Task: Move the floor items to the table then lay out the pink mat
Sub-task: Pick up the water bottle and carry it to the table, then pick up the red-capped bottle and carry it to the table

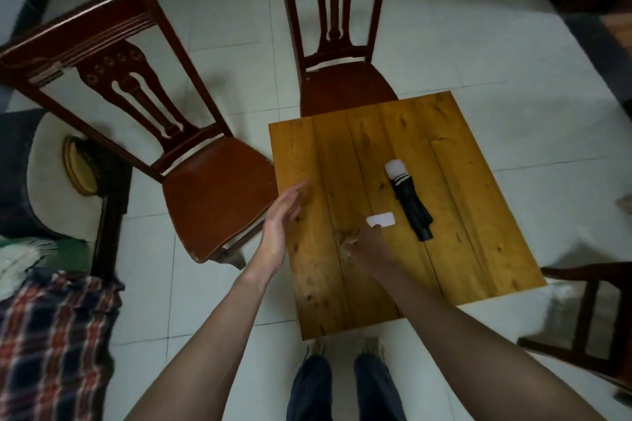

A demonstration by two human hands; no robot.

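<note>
A low wooden table (478,188) stands on the white tiled floor in front of me. On it lies a folded black umbrella (410,203) with a pale handle. A small white card-like object (381,219) rests just left of the umbrella's lower end. My right hand (367,251) hovers over the tabletop right below that white object, fingers curled, nothing clearly held. My left hand (282,224) is flat and open, edge-on, above the table's left edge. No pink mat is visible.
Two dark wooden chairs stand close: one (212,195) at the table's left, one (342,89) behind it. Another chair frame (588,311) is at the right. A plaid cloth (54,345) and a seat with a cushion (51,178) lie at the left. My feet (345,349) touch the table's near edge.
</note>
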